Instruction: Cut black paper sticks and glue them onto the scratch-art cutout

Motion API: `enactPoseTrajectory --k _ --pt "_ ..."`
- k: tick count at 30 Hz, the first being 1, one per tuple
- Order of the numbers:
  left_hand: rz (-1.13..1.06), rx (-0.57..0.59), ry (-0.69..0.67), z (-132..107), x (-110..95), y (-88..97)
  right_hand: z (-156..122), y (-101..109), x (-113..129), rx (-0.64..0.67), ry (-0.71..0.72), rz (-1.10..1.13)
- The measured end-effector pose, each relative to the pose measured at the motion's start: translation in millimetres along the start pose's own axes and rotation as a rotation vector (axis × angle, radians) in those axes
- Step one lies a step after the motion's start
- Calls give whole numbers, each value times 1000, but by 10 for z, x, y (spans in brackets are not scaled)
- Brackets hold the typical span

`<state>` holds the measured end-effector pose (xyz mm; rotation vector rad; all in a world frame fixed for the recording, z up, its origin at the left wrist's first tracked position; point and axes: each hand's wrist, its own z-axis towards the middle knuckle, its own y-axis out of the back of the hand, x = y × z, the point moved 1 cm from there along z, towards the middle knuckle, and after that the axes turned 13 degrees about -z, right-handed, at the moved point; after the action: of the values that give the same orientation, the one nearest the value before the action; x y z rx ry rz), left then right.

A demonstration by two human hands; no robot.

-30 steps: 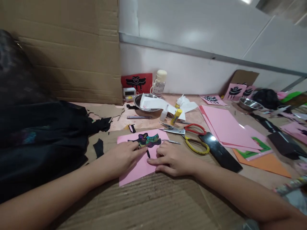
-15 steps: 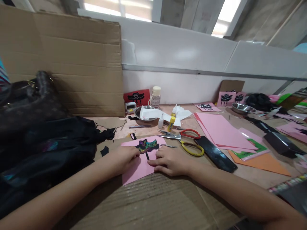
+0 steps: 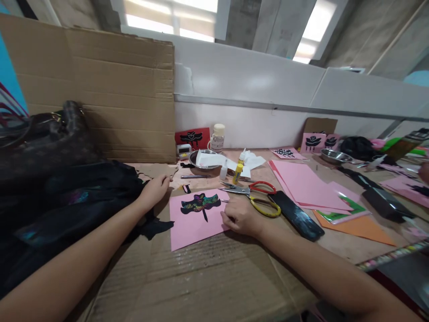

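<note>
A pink card lies on the cardboard-covered table with a black, glittery leaf-shaped cutout stuck on it. My right hand rests on the card's right edge, fingers curled, near a thin metal tool; what it holds is hidden. My left hand has reached left of the card, toward black scraps and the heap of black cloth; its fingers are loosely bent and appear empty.
Scissors with red and yellow handles, a black phone, glue bottles, a steel bowl, stacked pink sheets and an orange sheet lie to the right. A cardboard panel stands behind. A dark bag sits left.
My left hand left the cutout and moved left toward the black scraps. My right hand slid to the card's right edge. The camera tilted upward.
</note>
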<state>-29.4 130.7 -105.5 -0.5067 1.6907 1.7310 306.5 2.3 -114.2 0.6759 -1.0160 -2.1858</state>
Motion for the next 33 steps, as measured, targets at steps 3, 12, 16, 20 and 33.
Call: enactPoseTrajectory --k 3,12,16,20,33 --pt "-77 -3 -5 -54 28 -81 -25 -36 -39 -16 -7 -16" --pt "-121 41 15 -61 -150 -126 30 38 -40 -74 -26 -19" --pt "-102 92 47 6 -297 -158 73 109 0 -70 -18 -11" --pt "-87 104 78 56 -383 -213 95 127 15 -60 -20 -2" --pt "-231 173 125 146 -404 -352 76 113 -19 2 -45 42"
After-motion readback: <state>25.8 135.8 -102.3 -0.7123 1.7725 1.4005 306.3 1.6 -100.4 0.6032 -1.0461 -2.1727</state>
